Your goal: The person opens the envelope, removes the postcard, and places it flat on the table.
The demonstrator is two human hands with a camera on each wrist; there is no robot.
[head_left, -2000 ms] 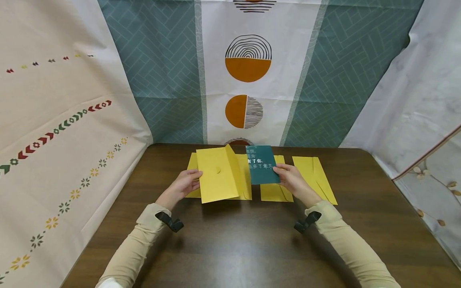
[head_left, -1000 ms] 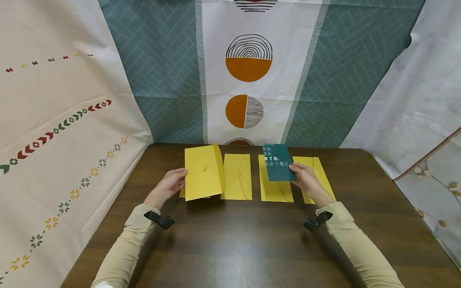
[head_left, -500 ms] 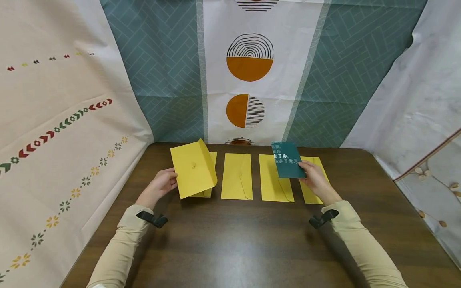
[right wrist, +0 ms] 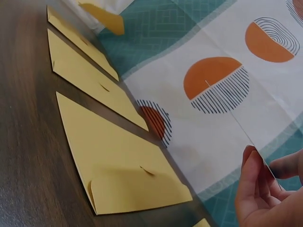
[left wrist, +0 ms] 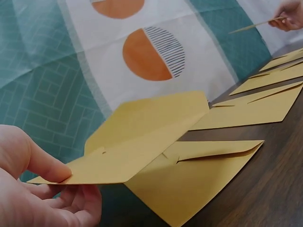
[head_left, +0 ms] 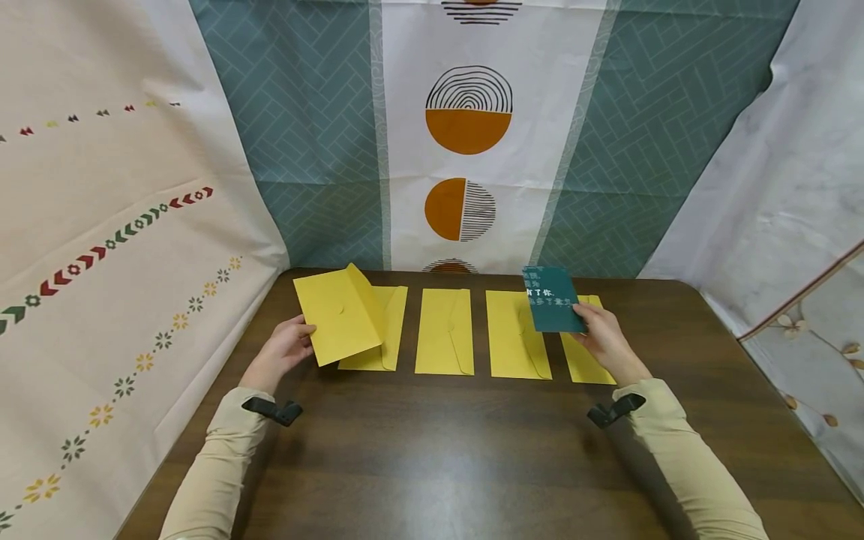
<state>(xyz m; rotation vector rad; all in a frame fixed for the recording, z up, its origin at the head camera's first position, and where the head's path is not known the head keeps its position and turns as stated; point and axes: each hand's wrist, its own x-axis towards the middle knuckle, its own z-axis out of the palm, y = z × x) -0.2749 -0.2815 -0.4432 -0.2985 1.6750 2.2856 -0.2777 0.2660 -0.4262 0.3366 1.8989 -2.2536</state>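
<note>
My left hand [head_left: 280, 350] pinches a yellow envelope [head_left: 337, 315] by its left edge, thumb on top and fingers beneath. The envelope's flap [left wrist: 147, 116] stands raised, and the whole thing is held above the table, overlapping another yellow envelope [head_left: 391, 330]. Off to the right, my right hand [head_left: 605, 341] pinches a dark green card [head_left: 555, 300] with pale printed characters by its right edge. In the right wrist view the card shows almost edge-on as a thin line. Beneath it, the card overlaps two envelopes lying on the table.
Several yellow envelopes lie in a row across the back of the brown wooden table [head_left: 439, 450], among them a middle envelope [head_left: 444, 334] and one right of it [head_left: 516, 349]. Patterned cloth [head_left: 472, 165] hangs behind the table and on both sides.
My left hand has carried the yellow envelope leftward, off the middle envelopes. My right hand has carried the green card rightward, so the two are now far apart.
</note>
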